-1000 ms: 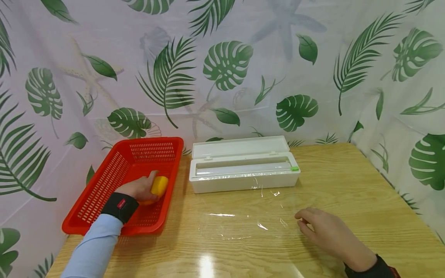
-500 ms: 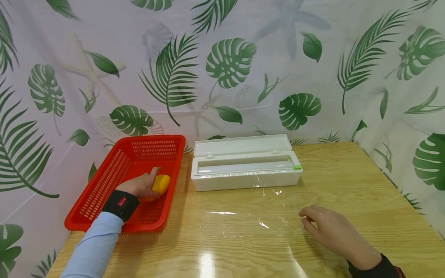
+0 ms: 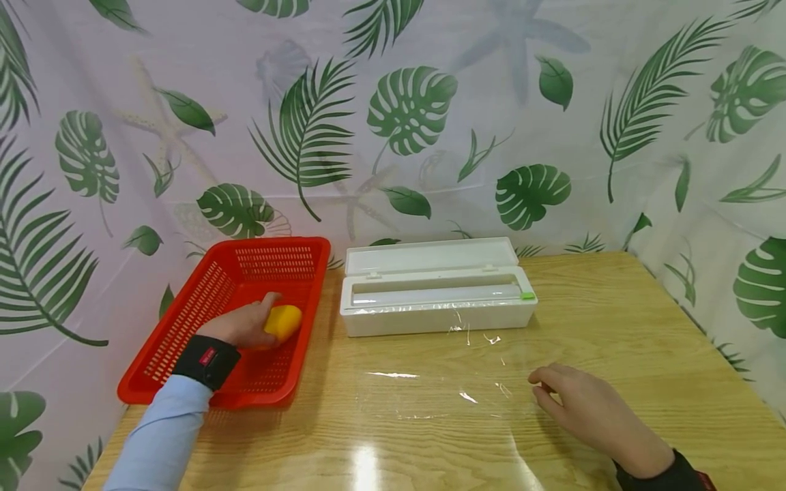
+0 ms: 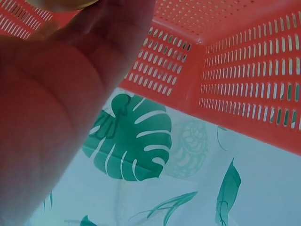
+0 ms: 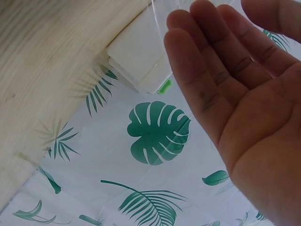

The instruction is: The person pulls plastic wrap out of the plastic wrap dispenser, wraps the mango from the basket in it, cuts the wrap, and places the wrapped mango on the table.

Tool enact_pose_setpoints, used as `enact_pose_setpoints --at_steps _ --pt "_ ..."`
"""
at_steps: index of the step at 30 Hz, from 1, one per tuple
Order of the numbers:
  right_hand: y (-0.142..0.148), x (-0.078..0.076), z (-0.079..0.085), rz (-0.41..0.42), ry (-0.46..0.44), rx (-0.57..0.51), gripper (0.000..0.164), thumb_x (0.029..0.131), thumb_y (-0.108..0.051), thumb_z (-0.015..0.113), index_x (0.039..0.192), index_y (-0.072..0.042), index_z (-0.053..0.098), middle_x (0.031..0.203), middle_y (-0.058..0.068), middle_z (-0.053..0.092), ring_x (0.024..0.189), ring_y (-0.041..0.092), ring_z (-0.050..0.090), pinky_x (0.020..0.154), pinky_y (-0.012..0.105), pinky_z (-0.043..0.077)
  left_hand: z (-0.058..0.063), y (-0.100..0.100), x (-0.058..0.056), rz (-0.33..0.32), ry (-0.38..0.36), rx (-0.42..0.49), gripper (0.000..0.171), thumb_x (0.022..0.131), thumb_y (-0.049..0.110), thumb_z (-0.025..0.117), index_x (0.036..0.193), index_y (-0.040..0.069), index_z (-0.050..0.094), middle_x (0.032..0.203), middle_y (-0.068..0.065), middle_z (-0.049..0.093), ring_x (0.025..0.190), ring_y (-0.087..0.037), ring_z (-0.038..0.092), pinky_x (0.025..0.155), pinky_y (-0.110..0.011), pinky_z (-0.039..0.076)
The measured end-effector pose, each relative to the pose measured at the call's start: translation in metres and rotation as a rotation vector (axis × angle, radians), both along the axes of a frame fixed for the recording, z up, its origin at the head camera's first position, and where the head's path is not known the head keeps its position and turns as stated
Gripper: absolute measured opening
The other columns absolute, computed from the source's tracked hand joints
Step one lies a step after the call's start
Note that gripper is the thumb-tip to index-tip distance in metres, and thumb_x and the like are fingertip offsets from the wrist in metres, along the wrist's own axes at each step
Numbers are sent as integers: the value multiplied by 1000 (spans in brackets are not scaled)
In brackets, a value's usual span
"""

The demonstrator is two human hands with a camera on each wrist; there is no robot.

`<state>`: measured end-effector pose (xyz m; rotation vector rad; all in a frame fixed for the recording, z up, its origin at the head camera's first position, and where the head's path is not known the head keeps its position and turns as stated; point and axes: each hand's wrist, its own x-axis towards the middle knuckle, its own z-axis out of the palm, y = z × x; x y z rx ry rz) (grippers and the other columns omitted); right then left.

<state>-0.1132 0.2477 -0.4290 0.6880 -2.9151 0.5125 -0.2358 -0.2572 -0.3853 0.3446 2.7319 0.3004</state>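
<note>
My left hand reaches into the red plastic basket and grips a smooth, rounded yellow thing, whose near side is hidden by the hand. In the left wrist view only a pale yellow edge of it shows at the top, over the fingers. My right hand hovers at the right of a clear sheet of cling film, fingers loosely bent and thumb apart, nothing in its palm. The film stretches over the table from a white dispenser box with its lid raised.
On the dispenser's front rim, at its right end, sits a green slider. Inside lies a white roll. The wooden table meets a leaf-patterned cloth at the back. The basket's slotted walls rise around the left hand.
My left hand has drawn slightly to the left within the basket, with the yellow thing turning a little in its grip. My right hand stays nearly still; the head view has shifted slightly.
</note>
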Motion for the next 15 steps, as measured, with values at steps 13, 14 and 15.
enact_pose_setpoints --at_steps 13,14,15 --pt "-2 0 0 4 -15 2 11 82 -13 64 93 -12 66 84 -3 65 70 7 57 54 31 50 10 5 5 -42 102 13 68 75 23 72 129 9 34 95 -11 51 82 -26 49 73 -40 45" --pt "-3 0 0 6 -19 3 11 83 -13 64 93 -12 66 84 -3 65 70 7 57 53 31 49 11 4 5 -52 119 17 66 75 22 72 128 9 36 95 -11 52 82 -26 49 72 -40 45" --pt "-3 0 0 3 -24 6 10 83 -13 64 93 -12 66 84 -3 65 70 7 56 54 31 50 12 4 6 -58 136 20 66 74 23 72 127 9 36 95 -10 52 82 -25 49 72 -40 45"
